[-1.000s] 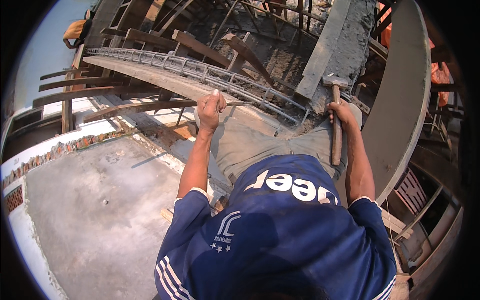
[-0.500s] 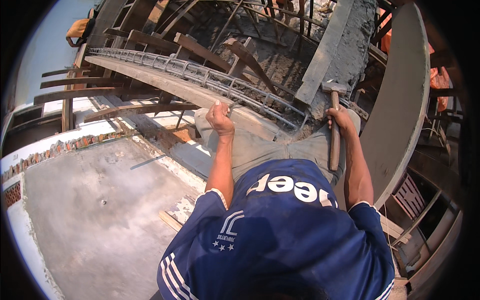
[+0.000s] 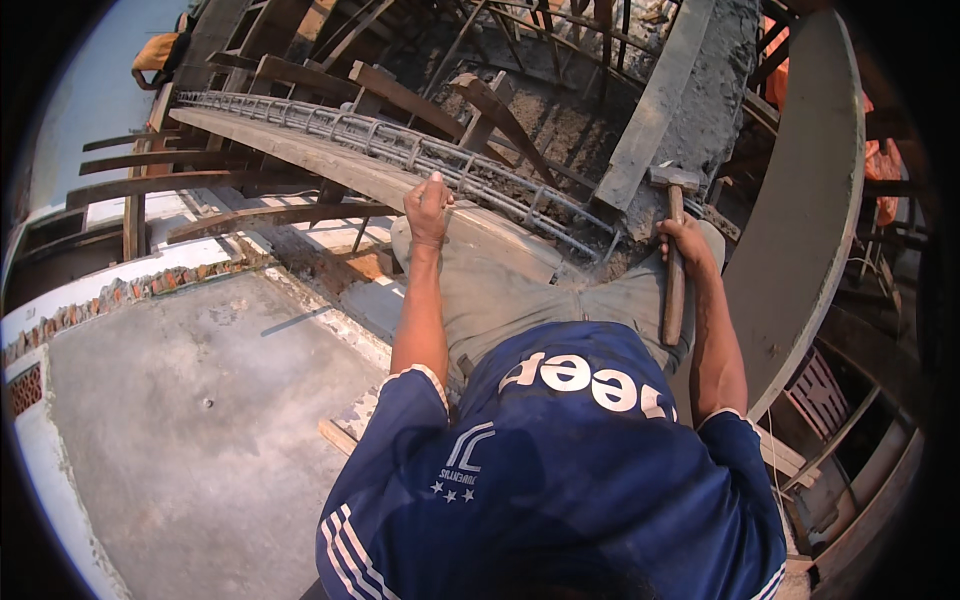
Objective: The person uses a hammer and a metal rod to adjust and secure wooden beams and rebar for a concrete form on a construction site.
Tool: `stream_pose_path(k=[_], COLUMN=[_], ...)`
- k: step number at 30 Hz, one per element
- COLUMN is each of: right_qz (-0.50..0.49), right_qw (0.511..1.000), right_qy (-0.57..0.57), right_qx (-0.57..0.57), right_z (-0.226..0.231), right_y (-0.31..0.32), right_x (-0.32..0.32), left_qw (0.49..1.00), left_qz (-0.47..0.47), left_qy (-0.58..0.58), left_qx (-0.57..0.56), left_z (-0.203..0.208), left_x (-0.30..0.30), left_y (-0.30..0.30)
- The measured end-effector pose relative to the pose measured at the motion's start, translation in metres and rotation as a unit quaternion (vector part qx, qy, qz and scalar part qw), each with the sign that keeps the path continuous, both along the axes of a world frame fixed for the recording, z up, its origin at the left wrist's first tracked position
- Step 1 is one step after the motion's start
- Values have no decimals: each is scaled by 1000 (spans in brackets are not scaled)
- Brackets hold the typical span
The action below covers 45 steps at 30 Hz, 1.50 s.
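Note:
My right hand [image 3: 686,244] is wrapped round the wooden handle of a hammer [image 3: 673,305]. The hammer stands along my right thigh, its metal head pointing away from me. My left hand [image 3: 428,207] is closed with the thumb on top, at the near edge of a long wooden board [image 3: 300,158]; whatever its fingers hold, if anything, is hidden. Just beyond the board runs a cage of tied steel bars [image 3: 400,147], ending near my knees. I sit astride the board's near end in grey trousers [image 3: 500,285].
Wooden props and planks [image 3: 400,95] stick up beyond the bars. A concrete-smeared beam with a board [image 3: 655,110] lies ahead to the right. A curved grey panel [image 3: 800,190] rises at my right. Down on the left lies a grey slab [image 3: 200,400] with a broken brick edge [image 3: 130,292].
My left hand has moved slightly forward and left along the board, and its forearm has straightened. The right hand and the hammer have stayed almost where they were.

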State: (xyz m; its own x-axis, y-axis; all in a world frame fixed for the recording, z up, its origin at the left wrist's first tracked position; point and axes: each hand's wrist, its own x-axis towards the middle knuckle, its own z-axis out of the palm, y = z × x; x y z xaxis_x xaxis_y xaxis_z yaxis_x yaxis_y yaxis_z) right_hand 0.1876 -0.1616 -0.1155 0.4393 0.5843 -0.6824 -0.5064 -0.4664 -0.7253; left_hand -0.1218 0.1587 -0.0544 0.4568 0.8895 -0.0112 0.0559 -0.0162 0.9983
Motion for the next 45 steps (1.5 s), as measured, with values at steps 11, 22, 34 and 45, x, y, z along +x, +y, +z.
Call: stream_pose_path(k=[11, 22, 34, 45], right_qz=[0, 1, -3, 3], right_qw=[1000, 1000, 1000, 1000], right_qy=[2, 0, -4, -8], right_qx=[-6, 3, 11, 0], right_z=[-2, -7, -3, -5], right_y=[0, -2, -1, -2], right_x=[-5, -2, -2, -2], left_qw=[965, 975, 991, 977], left_qz=[153, 48, -3, -156], left_qy=[-153, -180, -121, -126], left_qx=[-145, -123, -64, -69], left_z=[3, 42, -11, 20], left_x=[6, 21, 26, 25], left_y=[31, -47, -27, -61])
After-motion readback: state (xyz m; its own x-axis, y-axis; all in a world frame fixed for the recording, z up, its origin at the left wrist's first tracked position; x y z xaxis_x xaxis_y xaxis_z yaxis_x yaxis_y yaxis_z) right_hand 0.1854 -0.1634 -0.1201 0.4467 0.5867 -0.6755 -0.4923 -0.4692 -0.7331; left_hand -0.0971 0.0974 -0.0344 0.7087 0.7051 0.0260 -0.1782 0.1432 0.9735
